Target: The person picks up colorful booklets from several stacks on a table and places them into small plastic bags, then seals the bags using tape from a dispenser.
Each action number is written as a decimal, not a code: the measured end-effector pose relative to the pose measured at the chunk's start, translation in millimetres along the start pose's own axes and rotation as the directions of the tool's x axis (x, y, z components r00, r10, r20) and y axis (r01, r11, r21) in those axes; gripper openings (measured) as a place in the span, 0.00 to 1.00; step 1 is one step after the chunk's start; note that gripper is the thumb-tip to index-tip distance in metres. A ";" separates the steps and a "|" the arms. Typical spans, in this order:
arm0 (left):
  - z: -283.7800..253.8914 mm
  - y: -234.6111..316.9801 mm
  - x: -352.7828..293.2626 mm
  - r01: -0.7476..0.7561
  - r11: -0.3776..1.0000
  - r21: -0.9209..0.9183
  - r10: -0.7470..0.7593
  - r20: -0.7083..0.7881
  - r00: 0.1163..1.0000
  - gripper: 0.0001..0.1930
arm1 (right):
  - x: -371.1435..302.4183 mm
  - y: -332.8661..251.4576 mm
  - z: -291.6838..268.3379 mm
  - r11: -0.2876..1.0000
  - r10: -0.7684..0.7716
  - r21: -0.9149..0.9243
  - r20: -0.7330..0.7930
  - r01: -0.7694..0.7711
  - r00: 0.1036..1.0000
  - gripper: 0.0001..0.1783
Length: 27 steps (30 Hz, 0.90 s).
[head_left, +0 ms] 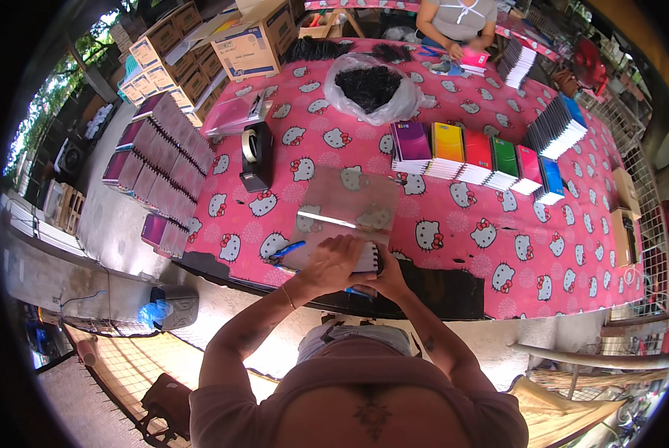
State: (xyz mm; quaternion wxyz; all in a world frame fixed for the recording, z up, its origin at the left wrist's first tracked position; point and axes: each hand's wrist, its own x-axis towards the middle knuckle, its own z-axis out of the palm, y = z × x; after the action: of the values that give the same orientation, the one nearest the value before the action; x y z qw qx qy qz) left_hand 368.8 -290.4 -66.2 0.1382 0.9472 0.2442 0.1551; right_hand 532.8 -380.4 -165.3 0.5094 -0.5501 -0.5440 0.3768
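a spiral notebook (368,258) lies at the lower centre of the frame, white pages showing, black coil toward the right. a clear plastic sheet (334,196) spreads just above it over the pink cat-print tablecloth (445,205). the right hand (389,279) is clamped on the notebook's lower right side, by the coil. the left hand (336,263) rests across the notebook's left part, fingers close together; whether it pinches anything cannot be told, its underside being hidden. the notebook should handle as light and fairly stiff, its pages apt to fan; the coil side looks the firmest hold, without squashing the loops. the sheet is probably thin, slippery and easily creased, best taken by its corners. a blue pen (288,249) lies left of the left hand; a black tape dispenser (256,160) stands left of the sheet.
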 end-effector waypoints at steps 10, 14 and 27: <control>81.9 -131.4 25.1 0.639 0.320 -0.699 -0.801 0.161 0.577 0.44 | 56.5 21.4 -53.9 0.550 -0.128 -0.820 0.104 0.158 0.986 0.40; 63.2 -125.8 45.5 0.770 0.573 -0.280 -0.769 0.141 0.624 0.49 | 67.9 30.7 -54.0 0.880 -0.015 -0.472 -0.131 -0.049 0.991 0.33; 70.3 -185.9 12.6 0.690 0.319 -0.650 -0.781 0.233 0.580 0.39 | 69.0 3.5 7.5 0.717 0.658 0.403 -0.124 -0.569 0.743 0.28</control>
State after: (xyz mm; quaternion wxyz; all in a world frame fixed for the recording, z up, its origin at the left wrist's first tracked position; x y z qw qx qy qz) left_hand 326.7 -140.5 -190.4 0.5144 0.5957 0.5797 0.2110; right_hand 534.8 -311.1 -160.5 0.5069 -0.6479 -0.1840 0.5380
